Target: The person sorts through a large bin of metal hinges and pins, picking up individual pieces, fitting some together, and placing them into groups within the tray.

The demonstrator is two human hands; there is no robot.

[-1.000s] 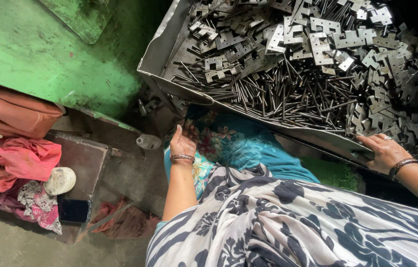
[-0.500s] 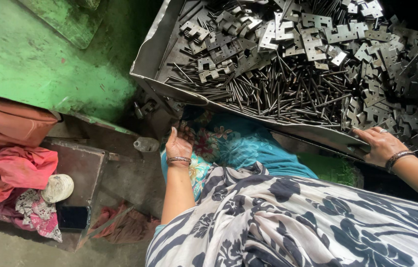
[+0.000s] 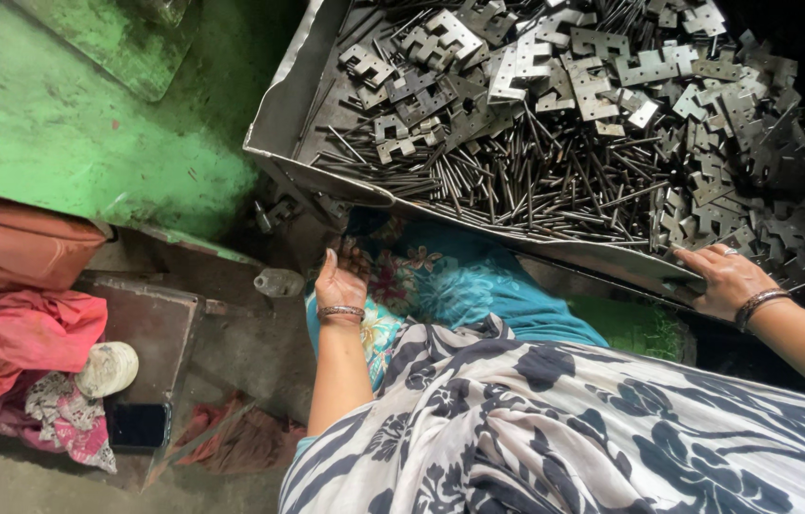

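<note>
A large metal tray (image 3: pixel 278 133) holds several thin steel pins (image 3: pixel 516 190) and several notched flat metal plates (image 3: pixel 593 76). My left hand (image 3: pixel 339 284), with bangles at the wrist, rests palm down on my blue floral clothing (image 3: pixel 440 276) just below the tray's near edge, holding nothing. My right hand (image 3: pixel 726 278), also with bangles, lies flat on the tray's near right rim, fingers beside the plates. Whether it grips a piece cannot be told. A black-and-white patterned cloth (image 3: pixel 574 428) covers my lap.
A green painted machine body (image 3: pixel 88 143) stands at the left. Pink and orange cloths (image 3: pixel 21 328) lie on a low metal box (image 3: pixel 155 333) with a white cap (image 3: pixel 107 368) and a dark phone (image 3: pixel 139 425). A small bottle (image 3: pixel 278 282) sits beneath the tray.
The view has shifted slightly, bringing the tray lower and left in frame. My right hand has slid a little further onto the tray's rim; my left hand stays put.
</note>
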